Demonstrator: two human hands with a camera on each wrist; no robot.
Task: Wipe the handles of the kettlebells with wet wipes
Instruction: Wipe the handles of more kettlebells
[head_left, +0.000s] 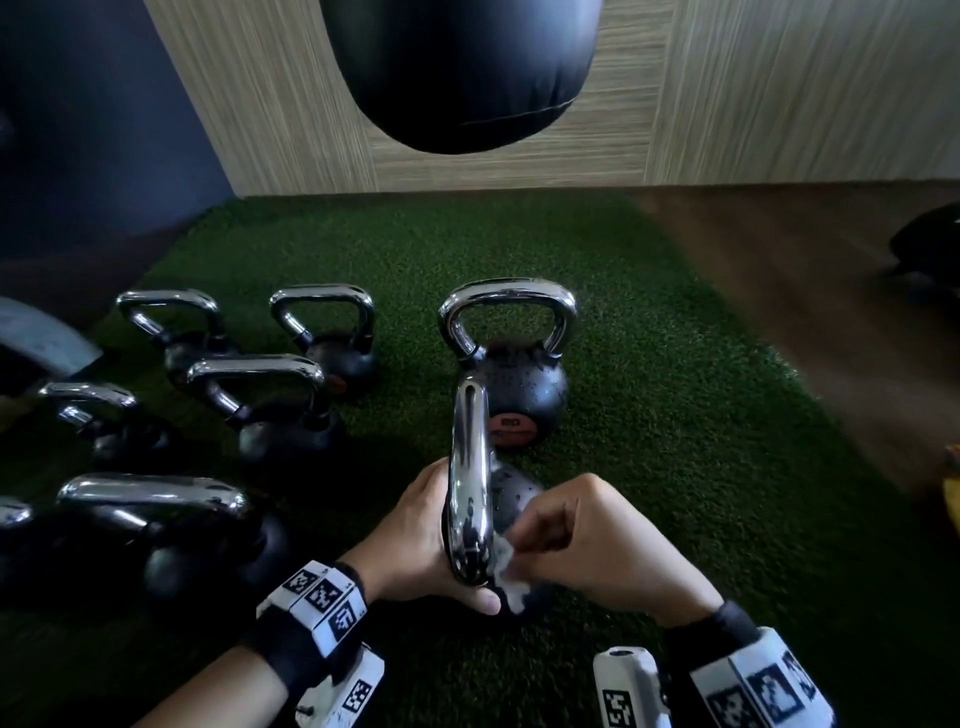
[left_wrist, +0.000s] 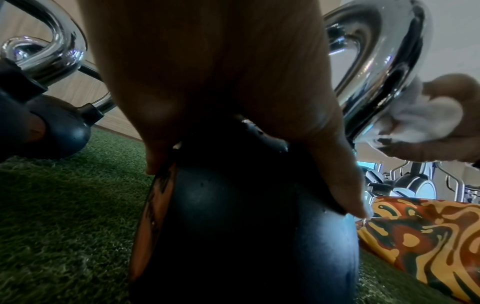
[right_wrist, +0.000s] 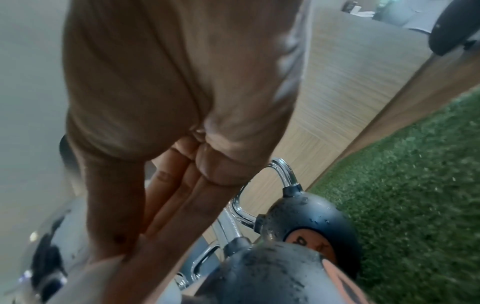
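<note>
So the right hand (head_left: 582, 551) has a scrunched white wet wipe (head_left: 506, 574) pinched between its curled fingers and thumb, pressed right up against the lower side of the chrome handle (head_left: 470, 488) on the nearest kettlebell (head_left: 511, 499). The left hand (head_left: 426, 540) is on the other side of that bell, fingers lying down over the black body and thumb (head_left: 480, 600) reaching under the near end of the handle. My guess is it's there as a brace, so the bell doesn't roll or twist on the turf while the wipe gets rubbed along the metal.

The bell sits on the green turf mat (head_left: 675, 415) just in front of the person, turned so its handle loop shows nearly edge-on in the head view. The handle is mirror-shiny, the rubbery black ball has water droplets on it, and there's an orange label on the side.

Right behind it stands a second kettlebell (head_left: 514, 384), upright, also beaded with droplets. A cluster of more kettlebells (head_left: 260, 400) sits off to the left, and a black punching bag (head_left: 457, 67) hangs above.
</note>
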